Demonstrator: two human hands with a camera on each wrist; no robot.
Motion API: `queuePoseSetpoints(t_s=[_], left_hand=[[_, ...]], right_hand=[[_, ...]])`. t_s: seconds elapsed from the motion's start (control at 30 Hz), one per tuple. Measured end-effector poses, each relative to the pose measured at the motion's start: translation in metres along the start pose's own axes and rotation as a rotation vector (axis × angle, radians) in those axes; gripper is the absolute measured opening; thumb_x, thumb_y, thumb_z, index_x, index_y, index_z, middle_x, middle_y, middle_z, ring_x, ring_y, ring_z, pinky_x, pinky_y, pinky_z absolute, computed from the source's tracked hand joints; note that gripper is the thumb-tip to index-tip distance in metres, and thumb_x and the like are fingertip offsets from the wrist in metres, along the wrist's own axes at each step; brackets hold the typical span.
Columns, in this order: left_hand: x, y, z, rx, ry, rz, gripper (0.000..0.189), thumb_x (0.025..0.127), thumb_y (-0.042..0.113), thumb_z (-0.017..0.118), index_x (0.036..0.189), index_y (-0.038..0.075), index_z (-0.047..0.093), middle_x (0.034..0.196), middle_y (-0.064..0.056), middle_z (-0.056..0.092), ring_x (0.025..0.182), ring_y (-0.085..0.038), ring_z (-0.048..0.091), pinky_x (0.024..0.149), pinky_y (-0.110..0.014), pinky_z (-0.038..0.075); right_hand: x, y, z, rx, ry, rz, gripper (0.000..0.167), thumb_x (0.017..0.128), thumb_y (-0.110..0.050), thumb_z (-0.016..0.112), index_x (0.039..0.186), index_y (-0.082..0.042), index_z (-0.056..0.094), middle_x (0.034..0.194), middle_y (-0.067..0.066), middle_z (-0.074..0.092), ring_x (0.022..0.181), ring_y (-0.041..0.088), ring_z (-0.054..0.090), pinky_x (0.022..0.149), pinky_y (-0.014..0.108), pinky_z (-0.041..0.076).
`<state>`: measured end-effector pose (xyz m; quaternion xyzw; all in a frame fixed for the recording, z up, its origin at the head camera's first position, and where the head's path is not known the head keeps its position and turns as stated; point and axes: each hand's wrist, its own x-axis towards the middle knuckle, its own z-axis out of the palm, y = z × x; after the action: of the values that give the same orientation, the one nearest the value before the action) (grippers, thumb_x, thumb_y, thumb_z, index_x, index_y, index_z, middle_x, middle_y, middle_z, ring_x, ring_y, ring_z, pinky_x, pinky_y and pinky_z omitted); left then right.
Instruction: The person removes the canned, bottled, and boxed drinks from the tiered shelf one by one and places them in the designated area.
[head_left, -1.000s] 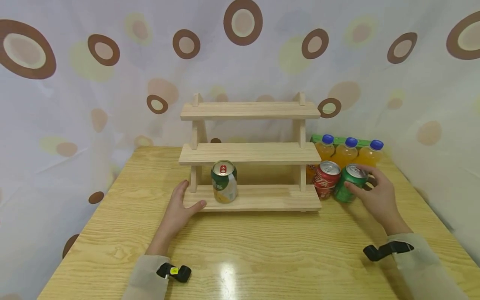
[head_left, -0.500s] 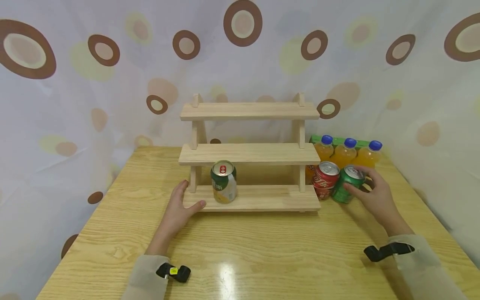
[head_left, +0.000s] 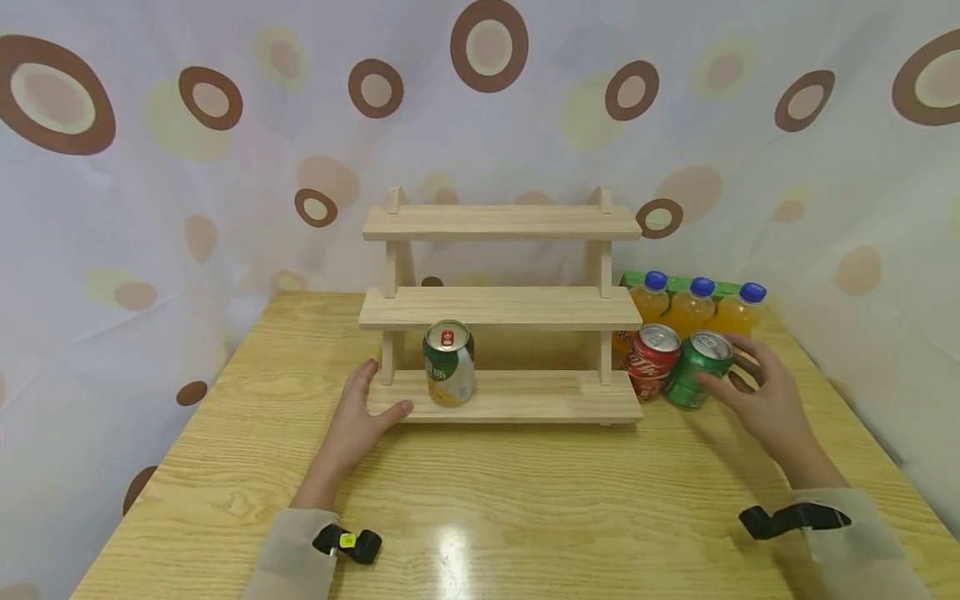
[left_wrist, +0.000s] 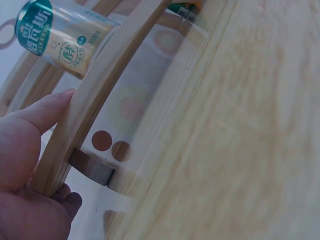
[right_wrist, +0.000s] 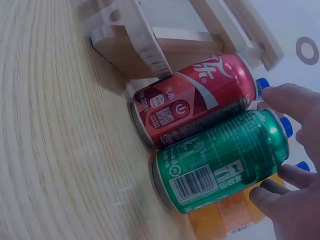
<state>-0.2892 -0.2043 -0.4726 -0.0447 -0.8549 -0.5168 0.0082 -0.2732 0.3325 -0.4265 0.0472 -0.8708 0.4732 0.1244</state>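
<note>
My left hand [head_left: 358,421] grips the left end of the bottom board of a three-tier wooden shelf [head_left: 510,307], thumb on top and fingers beneath in the left wrist view. Just right of that thumb, a green-and-cream drink can [head_left: 449,367] with a red tab stands on the board. At the shelf's right, a green soda can [head_left: 697,373] stands upright on the table, close beside a red cola can [head_left: 654,363]. My right hand [head_left: 768,408] is at the green can's right side, thumb and fingers spread loosely by its upper part.
Several orange soda bottles [head_left: 690,310] with blue caps stand behind the two cans, with a green strip [head_left: 678,282] behind them. A dotted cloth [head_left: 480,133] hangs behind the wooden table [head_left: 525,500].
The right hand has drawn slightly right and back toward me, its fingers moving off the green soda can's lid. The green can stays beside the red one. The left hand has not moved.
</note>
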Motion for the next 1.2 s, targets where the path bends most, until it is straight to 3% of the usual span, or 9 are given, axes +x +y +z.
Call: queuePoseSetpoints(t_s=[0.37,0.63,0.87,1.2], left_hand=[[0.001,-0.003,-0.001,0.007,-0.003,0.003,0.099,0.087,0.044,0.075,0.157,0.003,0.018,0.163,-0.015,0.010,0.148,-0.034,0.011,0.117,-0.056,0.016],[0.002,-0.004,-0.001,0.000,-0.007,0.001,0.099,0.087,0.044,0.075,0.157,0.003,0.017,0.163,-0.015,0.010,0.148,-0.034,0.010,0.116,-0.056,0.016],[0.000,-0.003,-0.001,0.003,-0.004,0.010,0.098,0.087,0.043,0.075,0.157,0.003,0.018,0.162,-0.015,0.010,0.148,-0.034,0.011,0.116,-0.056,0.017],[0.000,-0.001,-0.001,0.000,0.002,0.006,0.097,0.088,0.041,0.075,0.157,0.003,0.019,0.163,-0.013,0.011,0.148,-0.033,0.012,0.117,-0.054,0.018]], right_hand=[[-0.015,-0.016,-0.002,0.020,0.020,-0.020,0.073,0.093,-0.013,0.071,0.154,-0.010,0.030,0.155,0.013,0.029,0.135,0.031,0.038,0.088,0.006,0.042],[-0.022,-0.033,0.006,0.017,0.031,-0.056,0.071,0.092,-0.011,0.072,0.151,-0.007,0.034,0.152,0.014,0.033,0.133,0.030,0.041,0.088,0.007,0.042],[-0.022,-0.049,0.026,0.035,0.008,-0.143,0.066,0.089,-0.005,0.074,0.147,-0.004,0.041,0.144,0.014,0.041,0.120,0.010,0.048,0.090,0.009,0.044],[-0.012,-0.066,0.067,0.112,-0.077,-0.180,0.061,0.090,-0.008,0.073,0.144,-0.007,0.046,0.137,0.015,0.049,0.120,0.018,0.052,0.093,0.017,0.047]])
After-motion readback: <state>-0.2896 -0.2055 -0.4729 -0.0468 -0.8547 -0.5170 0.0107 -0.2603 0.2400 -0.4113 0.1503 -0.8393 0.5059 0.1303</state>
